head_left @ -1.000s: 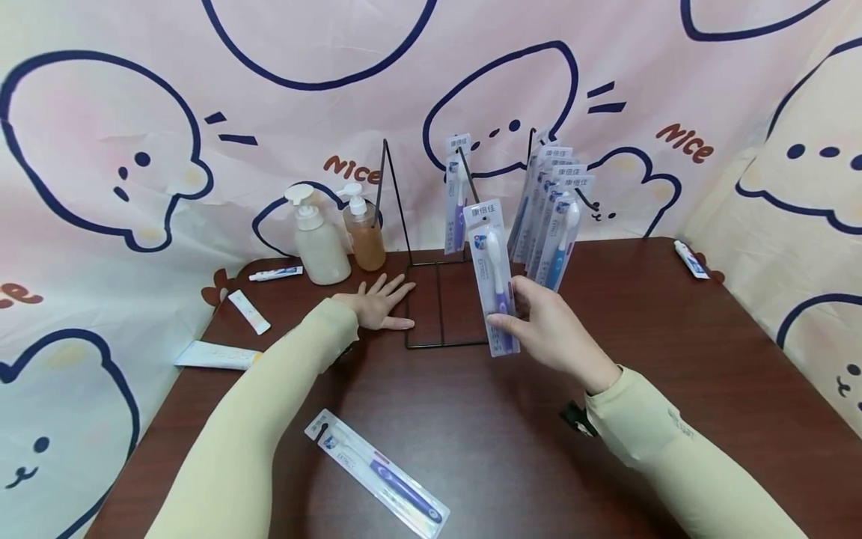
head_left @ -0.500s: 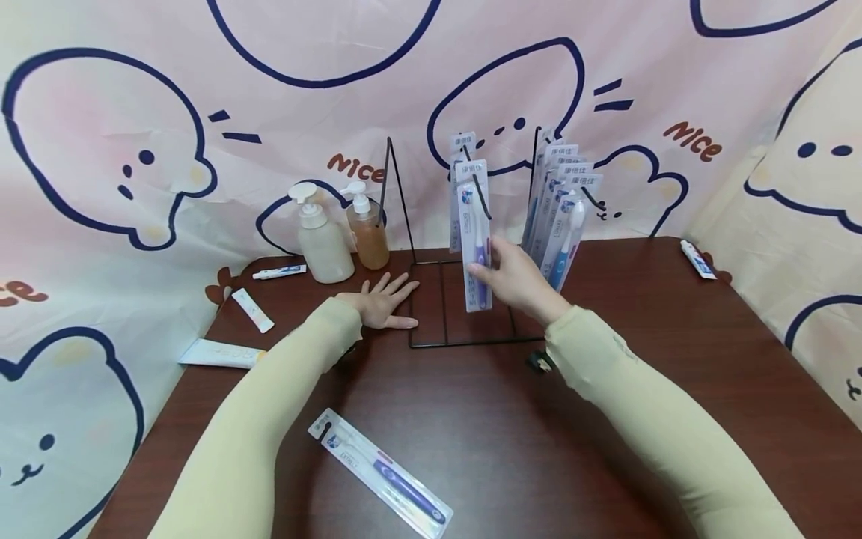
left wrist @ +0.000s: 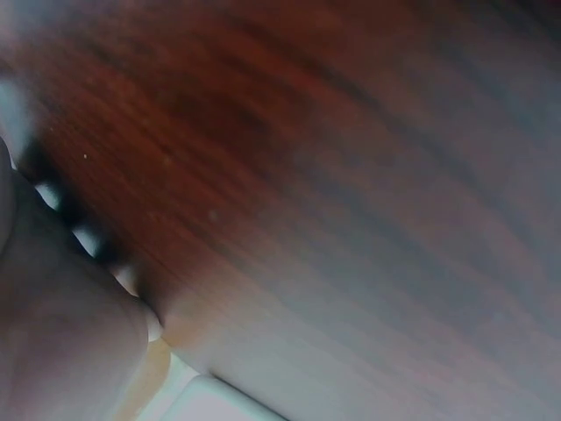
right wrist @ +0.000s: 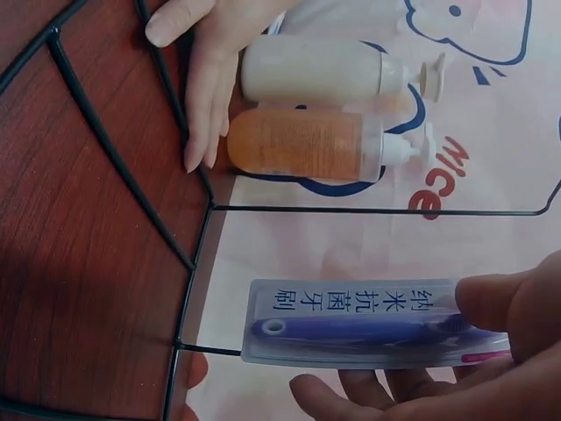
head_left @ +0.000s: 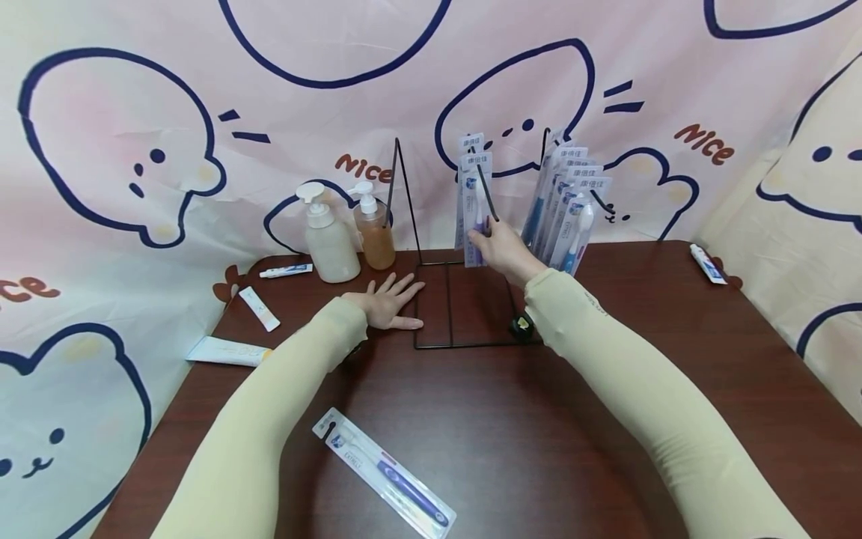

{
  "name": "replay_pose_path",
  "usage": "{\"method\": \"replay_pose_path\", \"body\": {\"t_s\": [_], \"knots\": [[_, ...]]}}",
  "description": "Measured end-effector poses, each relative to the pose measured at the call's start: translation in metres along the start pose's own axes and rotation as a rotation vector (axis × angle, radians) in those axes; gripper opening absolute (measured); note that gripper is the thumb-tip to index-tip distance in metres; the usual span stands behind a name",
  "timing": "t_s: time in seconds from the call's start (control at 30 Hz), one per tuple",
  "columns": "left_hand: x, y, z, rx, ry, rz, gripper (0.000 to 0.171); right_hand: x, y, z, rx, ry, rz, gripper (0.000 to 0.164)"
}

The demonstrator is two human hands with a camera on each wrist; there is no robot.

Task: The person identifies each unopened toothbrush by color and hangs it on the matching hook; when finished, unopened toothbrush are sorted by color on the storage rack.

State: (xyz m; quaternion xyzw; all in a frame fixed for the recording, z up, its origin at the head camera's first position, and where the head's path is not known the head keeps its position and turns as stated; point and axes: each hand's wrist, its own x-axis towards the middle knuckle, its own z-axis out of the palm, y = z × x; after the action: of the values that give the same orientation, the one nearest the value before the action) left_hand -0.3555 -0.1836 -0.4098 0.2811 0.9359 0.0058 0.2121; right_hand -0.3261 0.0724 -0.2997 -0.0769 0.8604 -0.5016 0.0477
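My right hand [head_left: 505,251] pinches the lower part of a packaged toothbrush [head_left: 475,196] with a purple handle. Its card's top is on the middle hook of a black wire rack [head_left: 471,346], in front of another packaged toothbrush [head_left: 471,141]. In the right wrist view the thumb lies on the front of the pack [right wrist: 351,326] and the fingers are behind it. My left hand [head_left: 387,303] lies with fingers spread on the table by the rack's left base rail, touching it. The left wrist view shows mostly blurred tabletop [left wrist: 289,202].
Several toothbrush packs [head_left: 571,217] hang on the right hook. One purple pack [head_left: 387,473] lies on the front table. Two pump bottles, one whitish [head_left: 331,247] and one amber [head_left: 376,238], stand behind my left hand. Toothpaste tubes [head_left: 229,351] lie left, another [head_left: 708,263] right.
My right hand has moved away from me with the toothbrush pack. The pack was put on the middle hook and slid back along it toward the rear pack. My left hand has stayed in place.
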Motion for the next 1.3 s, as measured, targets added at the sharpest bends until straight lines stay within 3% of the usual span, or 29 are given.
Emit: {"method": "replay_pose_path", "body": {"t_s": [0.27,0.5,0.57,0.67,0.83,1.0,1.17,1.3], "knots": [[0.001,0.002,0.003,0.005,-0.007,0.016,0.092,-0.002,0.008,0.000,0.023,0.021,0.012,0.054],[0.000,0.003,-0.002,0.016,0.000,0.012,0.090,-0.039,0.017,0.008,-0.267,0.144,-0.025,0.060],[0.000,0.003,-0.003,0.023,0.003,0.012,0.091,-0.056,0.018,0.017,-0.358,0.104,-0.047,0.061],[0.001,0.001,-0.006,0.032,0.004,0.003,0.091,-0.085,0.016,0.037,-0.511,-0.036,-0.107,0.060],[-0.001,0.001,-0.008,0.031,0.006,0.000,0.090,-0.137,0.011,0.089,-0.798,-0.229,-0.250,0.061],[-0.003,0.003,-0.005,0.020,0.012,0.019,0.090,-0.173,0.005,0.138,-0.937,-0.358,-0.356,0.062],[-0.002,0.003,-0.002,0.006,0.007,0.021,0.090,-0.191,0.002,0.173,-1.071,-0.382,-0.471,0.068],[-0.001,0.002,-0.001,-0.001,0.014,0.026,0.090,-0.194,-0.001,0.183,-1.161,-0.358,-0.508,0.069]]}}
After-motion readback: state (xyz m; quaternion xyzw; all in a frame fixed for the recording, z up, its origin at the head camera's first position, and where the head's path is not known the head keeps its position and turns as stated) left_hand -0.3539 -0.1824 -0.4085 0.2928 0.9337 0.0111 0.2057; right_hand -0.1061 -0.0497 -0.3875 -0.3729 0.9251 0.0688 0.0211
